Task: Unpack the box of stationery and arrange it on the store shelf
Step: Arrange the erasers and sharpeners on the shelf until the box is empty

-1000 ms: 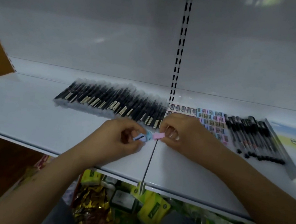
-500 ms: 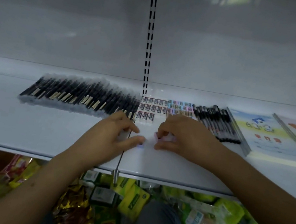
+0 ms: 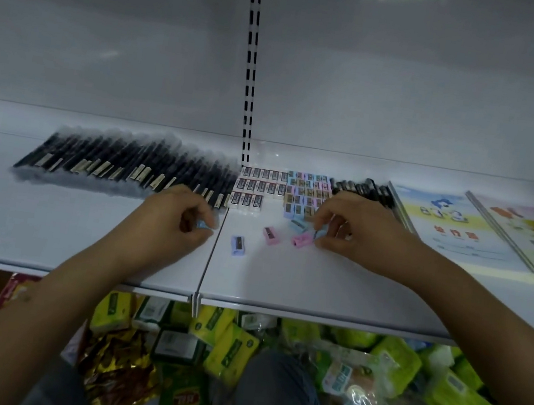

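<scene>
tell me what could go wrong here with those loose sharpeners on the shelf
1. The lilac sharpener lies beside the seam between shelf panels; a nudge might catch it there.
2. The right hand, reaching by the pink sharpener, could disturb the tidy sharpener rows behind.

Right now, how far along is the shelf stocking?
Done: wrapped black pens, white erasers, a pastel sharpener block, more black pens and booklets lie in rows on the shelf. In hand: left hand pinches a blue sharpener; right hand grips a pink sharpener. Left: loose sharpeners, lilac, pink, blue. No box in view.
</scene>
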